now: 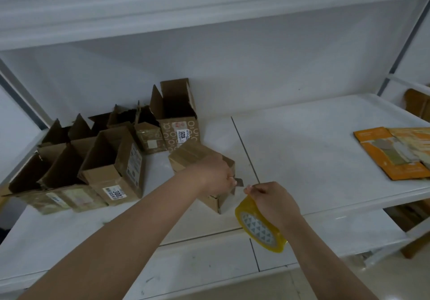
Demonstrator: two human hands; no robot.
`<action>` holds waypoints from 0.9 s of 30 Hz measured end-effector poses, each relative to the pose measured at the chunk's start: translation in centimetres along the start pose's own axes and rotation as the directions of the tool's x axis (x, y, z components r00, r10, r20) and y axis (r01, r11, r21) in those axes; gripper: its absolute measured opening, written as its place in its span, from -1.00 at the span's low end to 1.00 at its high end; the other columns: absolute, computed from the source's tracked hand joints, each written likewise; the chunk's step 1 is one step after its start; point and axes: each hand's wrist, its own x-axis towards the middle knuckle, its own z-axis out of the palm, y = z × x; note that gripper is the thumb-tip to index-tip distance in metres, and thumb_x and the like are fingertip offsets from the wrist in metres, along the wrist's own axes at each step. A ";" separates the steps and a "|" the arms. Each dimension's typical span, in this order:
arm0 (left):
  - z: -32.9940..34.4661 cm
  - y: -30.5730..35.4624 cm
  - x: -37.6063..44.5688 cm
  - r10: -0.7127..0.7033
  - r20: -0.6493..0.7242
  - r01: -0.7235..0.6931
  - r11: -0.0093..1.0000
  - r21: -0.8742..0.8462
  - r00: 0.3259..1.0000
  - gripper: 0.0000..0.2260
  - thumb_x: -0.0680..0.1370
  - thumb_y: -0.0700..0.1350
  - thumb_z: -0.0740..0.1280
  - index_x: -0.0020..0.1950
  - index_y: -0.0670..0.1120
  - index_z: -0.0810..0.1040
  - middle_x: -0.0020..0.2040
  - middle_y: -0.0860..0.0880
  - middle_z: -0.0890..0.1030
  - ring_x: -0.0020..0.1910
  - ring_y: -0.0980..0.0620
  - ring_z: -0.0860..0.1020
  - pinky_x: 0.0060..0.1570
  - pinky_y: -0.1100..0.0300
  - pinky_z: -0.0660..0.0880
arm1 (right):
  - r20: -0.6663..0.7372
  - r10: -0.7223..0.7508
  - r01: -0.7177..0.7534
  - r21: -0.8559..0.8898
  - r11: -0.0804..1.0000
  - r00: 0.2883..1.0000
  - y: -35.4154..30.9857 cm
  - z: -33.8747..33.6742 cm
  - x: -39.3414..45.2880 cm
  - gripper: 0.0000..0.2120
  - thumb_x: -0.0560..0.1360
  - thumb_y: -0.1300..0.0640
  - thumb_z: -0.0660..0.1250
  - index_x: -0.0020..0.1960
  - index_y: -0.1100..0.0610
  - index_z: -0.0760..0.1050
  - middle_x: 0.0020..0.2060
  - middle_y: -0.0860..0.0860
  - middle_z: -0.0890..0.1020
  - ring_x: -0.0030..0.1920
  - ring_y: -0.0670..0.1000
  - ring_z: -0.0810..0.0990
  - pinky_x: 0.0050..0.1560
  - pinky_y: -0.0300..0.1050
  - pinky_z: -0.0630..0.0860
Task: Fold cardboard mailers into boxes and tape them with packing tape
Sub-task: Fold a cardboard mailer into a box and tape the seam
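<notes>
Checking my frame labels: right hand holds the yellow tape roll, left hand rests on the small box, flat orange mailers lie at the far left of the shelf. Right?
One slip: the flat orange mailers lie at the far right of the shelf, not the left, as the head view shows. The right hand does hold the yellow tape roll, and the left hand rests on the small box.

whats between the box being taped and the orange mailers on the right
In the head view, only bare white shelf, crossed by a thin dark seam, lies between the box and the orange mailers.

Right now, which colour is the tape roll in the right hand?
Translucent yellow, with a white core printed with grey triangles; the tape roll shows in the head view.
</notes>
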 end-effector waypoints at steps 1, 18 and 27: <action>0.1 0.4 0.2 -0.026 0.012 0.025 0.998 0.053 1.000 -0.64 0.66 0.08 0.09 -0.24 -0.09 0.38 -0.10 -0.04 0.29 -0.03 -0.05 0.41 -0.09 0.09 0.38 | -0.014 -0.008 0.008 -0.015 1.000 1.000 -0.1 0.0 0.0 -0.64 0.58 -0.15 0.19 -0.21 0.03 0.60 -0.47 -0.07 0.52 -0.38 -0.03 0.53 -0.29 -0.15 0.44; -1.1 -1.2 -1.1 0.098 0.013 -0.094 0.978 -0.186 0.995 -0.61 0.64 -0.01 0.18 -0.26 -0.24 0.52 -0.19 -0.08 0.41 -0.13 -0.12 0.50 -0.05 -0.03 0.48 | 0.036 0.083 -0.085 0.068 0.994 0.996 0.0 0.9 0.1 -0.58 0.57 -0.16 0.21 -0.24 0.13 0.59 -0.52 -0.03 0.47 -0.45 0.02 0.52 -0.28 -0.10 0.49; 0.6 1.0 0.0 0.033 -0.077 -0.026 0.995 0.093 0.996 -0.70 0.65 0.01 0.15 -0.06 -0.14 0.58 0.06 -0.11 0.38 0.05 -0.03 0.39 -0.11 0.11 0.30 | 0.043 0.108 -0.113 0.116 0.987 0.993 -0.2 0.2 -0.5 -0.63 0.55 -0.16 0.24 -0.26 0.03 0.62 -0.50 -0.03 0.54 -0.39 0.08 0.61 -0.14 0.02 0.60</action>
